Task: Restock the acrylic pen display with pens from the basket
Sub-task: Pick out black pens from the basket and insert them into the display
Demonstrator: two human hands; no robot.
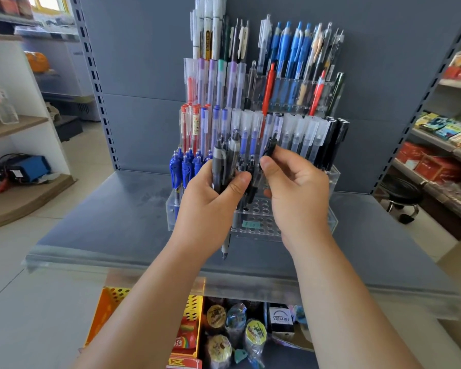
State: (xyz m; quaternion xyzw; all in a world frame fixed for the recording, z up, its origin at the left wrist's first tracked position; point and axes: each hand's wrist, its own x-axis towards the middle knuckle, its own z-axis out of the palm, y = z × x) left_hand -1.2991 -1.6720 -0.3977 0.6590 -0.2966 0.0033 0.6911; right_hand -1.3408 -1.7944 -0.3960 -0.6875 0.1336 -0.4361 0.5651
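Clenched in left hand [210, 189], a bundle of pens [224, 163], just before the acrylic display [256, 230] mid-shelf [112, 214]. Pinched in right hand [296, 187], one black pen [270, 146], above open holes [260, 207] in the front tier. Bare shelf on either side; blue pens [183, 166] crowding left, packed rear tiers [290, 89] behind. Below the front edge, yellow basket [117, 291].

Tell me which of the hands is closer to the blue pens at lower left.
Left. The left hand, gripping a pen bundle, sits just beside the blue pens; the right hand, pinching a black pen, is farther right.
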